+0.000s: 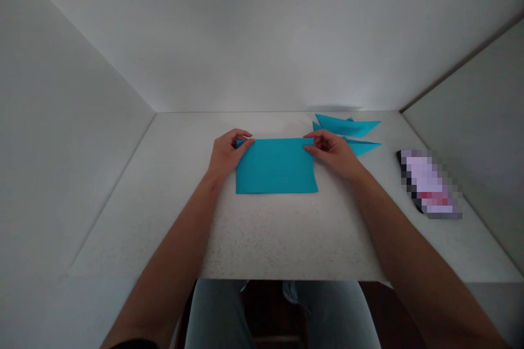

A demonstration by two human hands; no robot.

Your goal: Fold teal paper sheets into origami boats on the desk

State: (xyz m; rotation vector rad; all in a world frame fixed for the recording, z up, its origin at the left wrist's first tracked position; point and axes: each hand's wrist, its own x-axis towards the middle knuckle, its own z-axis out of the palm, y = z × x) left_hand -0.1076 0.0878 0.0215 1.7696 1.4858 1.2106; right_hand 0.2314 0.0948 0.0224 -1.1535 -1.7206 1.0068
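A sheet of blue paper, folded into a rectangle, lies flat in the middle of the white table. My left hand pinches the paper's far left corner between thumb and fingers. My right hand pinches the far right corner in the same way. Both hands rest on the table at the far edge of the sheet.
Two folded blue paper shapes with pointed ends lie behind my right hand. A phone, blurred out, lies at the right of the table. White walls close in the table at the back and on both sides. My knees show below the near edge.
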